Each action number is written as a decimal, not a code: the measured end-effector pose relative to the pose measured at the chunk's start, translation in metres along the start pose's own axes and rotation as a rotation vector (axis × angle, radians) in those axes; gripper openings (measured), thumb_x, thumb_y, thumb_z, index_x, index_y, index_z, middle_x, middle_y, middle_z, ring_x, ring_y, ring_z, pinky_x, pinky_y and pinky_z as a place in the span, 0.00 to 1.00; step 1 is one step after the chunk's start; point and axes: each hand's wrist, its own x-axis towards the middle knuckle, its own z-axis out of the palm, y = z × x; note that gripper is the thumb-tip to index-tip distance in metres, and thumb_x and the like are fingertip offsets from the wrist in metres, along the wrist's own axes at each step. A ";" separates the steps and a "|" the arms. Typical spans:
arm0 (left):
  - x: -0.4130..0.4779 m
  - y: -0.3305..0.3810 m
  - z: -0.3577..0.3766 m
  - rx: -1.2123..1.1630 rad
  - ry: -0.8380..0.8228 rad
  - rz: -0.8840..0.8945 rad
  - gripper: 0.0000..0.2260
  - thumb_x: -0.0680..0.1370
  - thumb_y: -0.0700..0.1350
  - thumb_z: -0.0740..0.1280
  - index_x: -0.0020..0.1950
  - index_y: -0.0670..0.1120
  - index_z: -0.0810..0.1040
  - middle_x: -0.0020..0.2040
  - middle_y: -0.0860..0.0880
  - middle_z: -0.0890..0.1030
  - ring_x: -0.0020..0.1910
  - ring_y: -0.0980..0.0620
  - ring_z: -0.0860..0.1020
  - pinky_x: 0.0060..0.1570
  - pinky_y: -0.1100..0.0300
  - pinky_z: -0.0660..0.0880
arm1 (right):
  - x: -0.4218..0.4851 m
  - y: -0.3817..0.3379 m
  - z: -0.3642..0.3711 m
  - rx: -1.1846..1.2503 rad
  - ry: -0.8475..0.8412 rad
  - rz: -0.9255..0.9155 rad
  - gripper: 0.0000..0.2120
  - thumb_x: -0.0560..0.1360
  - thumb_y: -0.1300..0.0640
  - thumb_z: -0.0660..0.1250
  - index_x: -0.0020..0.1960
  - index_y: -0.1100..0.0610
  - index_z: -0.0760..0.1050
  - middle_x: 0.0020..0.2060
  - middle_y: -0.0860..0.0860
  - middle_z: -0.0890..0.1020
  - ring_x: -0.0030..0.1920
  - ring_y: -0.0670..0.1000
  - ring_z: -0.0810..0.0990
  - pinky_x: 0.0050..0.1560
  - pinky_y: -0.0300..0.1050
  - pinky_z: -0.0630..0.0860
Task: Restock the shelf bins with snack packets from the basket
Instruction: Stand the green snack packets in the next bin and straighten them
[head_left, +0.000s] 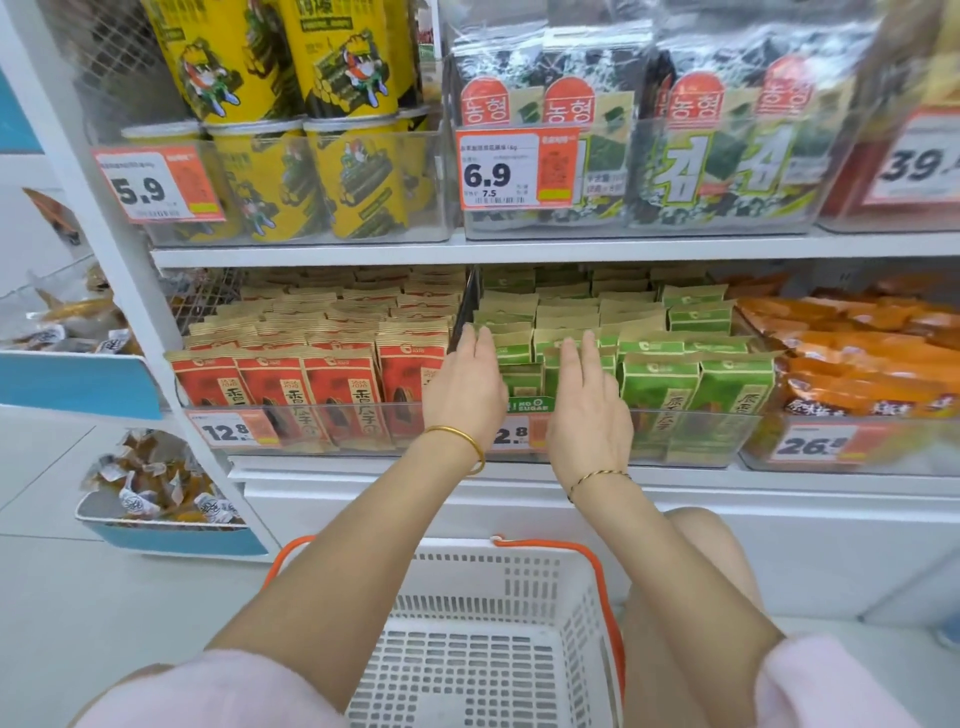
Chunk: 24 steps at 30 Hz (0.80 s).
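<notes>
Green snack packets (660, 384) stand in rows inside a clear shelf bin (691, 431) on the lower shelf. My left hand (465, 384) reaches into the bin's left end, fingers straight and lying against the packets beside the dark divider (467, 306). My right hand (587, 400) is a little to the right, fingers straight, touching the tops of the front green packets. Neither hand holds a packet. A white basket (519, 587) with orange handles sits on the floor below my arms; the part I see holds nothing.
Red packets (311, 384) fill the bin to the left and orange packets (857, 353) the bin to the right. Yellow canisters (270, 93) and seaweed packs (639, 130) stand on the shelf above. A blue side rack (156, 530) holds small wrapped snacks.
</notes>
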 end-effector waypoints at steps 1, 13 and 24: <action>-0.001 0.002 0.000 0.004 -0.009 -0.001 0.25 0.80 0.41 0.57 0.76 0.44 0.55 0.78 0.46 0.53 0.65 0.45 0.71 0.53 0.52 0.73 | 0.000 0.004 -0.001 -0.023 -0.024 -0.010 0.37 0.74 0.67 0.62 0.77 0.57 0.46 0.77 0.54 0.47 0.62 0.56 0.68 0.52 0.46 0.72; 0.005 0.034 0.016 0.253 -0.043 0.278 0.24 0.81 0.56 0.46 0.77 0.54 0.50 0.78 0.45 0.49 0.76 0.41 0.45 0.74 0.46 0.40 | 0.021 0.047 -0.024 -0.246 -0.025 -0.055 0.31 0.77 0.46 0.60 0.77 0.49 0.53 0.76 0.52 0.56 0.75 0.61 0.53 0.71 0.65 0.48; -0.002 0.016 0.025 0.291 -0.048 0.318 0.26 0.80 0.59 0.50 0.77 0.59 0.45 0.78 0.48 0.49 0.76 0.42 0.45 0.74 0.44 0.42 | 0.015 0.063 -0.017 -0.295 -0.024 -0.131 0.28 0.72 0.41 0.66 0.69 0.50 0.70 0.69 0.59 0.70 0.67 0.66 0.69 0.68 0.70 0.54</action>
